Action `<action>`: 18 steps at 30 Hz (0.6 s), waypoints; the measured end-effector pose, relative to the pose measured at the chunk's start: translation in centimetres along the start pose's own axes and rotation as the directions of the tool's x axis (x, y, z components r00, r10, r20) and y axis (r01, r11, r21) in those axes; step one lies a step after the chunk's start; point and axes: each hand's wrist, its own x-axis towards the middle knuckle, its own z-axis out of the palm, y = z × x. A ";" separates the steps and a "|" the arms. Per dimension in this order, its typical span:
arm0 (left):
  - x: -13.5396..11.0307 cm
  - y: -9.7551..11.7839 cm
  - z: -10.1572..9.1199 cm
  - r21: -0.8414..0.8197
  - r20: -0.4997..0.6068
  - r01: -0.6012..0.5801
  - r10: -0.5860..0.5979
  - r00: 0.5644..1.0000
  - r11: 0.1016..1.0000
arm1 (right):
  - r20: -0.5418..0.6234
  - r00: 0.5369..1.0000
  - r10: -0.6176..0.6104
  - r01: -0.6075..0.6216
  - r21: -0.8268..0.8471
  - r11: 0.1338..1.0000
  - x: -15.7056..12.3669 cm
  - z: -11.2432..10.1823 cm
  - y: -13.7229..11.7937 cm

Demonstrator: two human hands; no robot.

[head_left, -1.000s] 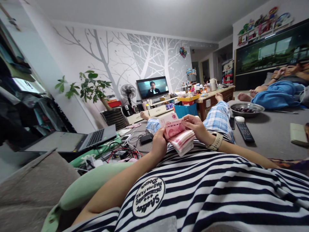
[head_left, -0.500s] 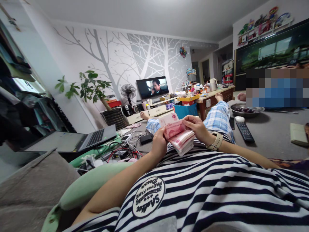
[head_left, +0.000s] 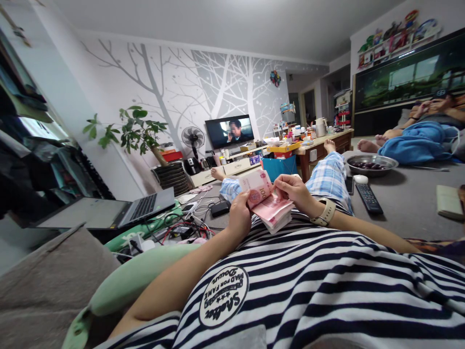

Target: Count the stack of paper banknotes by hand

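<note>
A thick stack of pink 100 banknotes [head_left: 275, 212] is held above my lap, over my striped shirt. My left hand [head_left: 240, 212] is closed around its left side, with the thumb on top. Some notes are folded back and stand up beyond that thumb, showing the printed 100. My right hand [head_left: 290, 190], with a pale watch [head_left: 327, 213] on the wrist, pinches at the upper edge of the notes. Its fingertips touch a note there; how many notes they hold I cannot make out.
An open laptop [head_left: 141, 208], tangled cables [head_left: 178, 228] and a black box [head_left: 220, 208] lie to the left. At right are a remote control [head_left: 369, 198], a metal bowl [head_left: 372, 165] of dark fruit and a white mouse [head_left: 361, 179]. Another person [head_left: 417, 135] lies beyond, under blue cloth.
The note that my right hand held up across the stack has gone over to the folded-back notes on the left. My right hand is back at the stack's upper edge.
</note>
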 end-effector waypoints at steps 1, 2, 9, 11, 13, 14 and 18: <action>0.1 -0.1 0.1 -0.024 -0.003 0.012 -0.012 1.000 1.000 | -0.022 1.000 -0.008 0.008 -0.009 1.000 0.1 0.0 0.0; 0.2 -0.4 0.2 -0.062 0.003 0.033 -0.032 0.999 0.998 | -0.041 0.999 -0.013 0.012 -0.013 1.000 0.1 0.0 0.0; 0.8 -2.2 0.5 -0.273 0.098 0.148 -0.125 0.987 0.951 | -0.090 0.996 0.021 -0.022 -0.010 1.000 0.3 0.1 0.2; 0.9 -2.4 0.4 -0.262 0.102 0.139 -0.115 0.988 0.955 | -0.088 0.996 0.010 -0.013 -0.028 1.000 0.3 0.0 0.3; 0.9 -2.5 0.3 -0.249 0.105 0.132 -0.108 0.989 0.960 | -0.092 0.996 -0.010 0.004 -0.062 0.998 0.4 0.0 0.5; 0.9 -2.5 0.3 -0.246 0.107 0.131 -0.108 0.988 0.960 | -0.094 0.995 -0.019 0.012 -0.081 0.997 0.4 -0.1 0.6; 0.8 -2.0 0.2 -0.196 0.063 0.098 -0.087 0.994 0.976 | -0.105 0.994 -0.044 0.032 -0.120 0.992 0.4 -0.2 0.7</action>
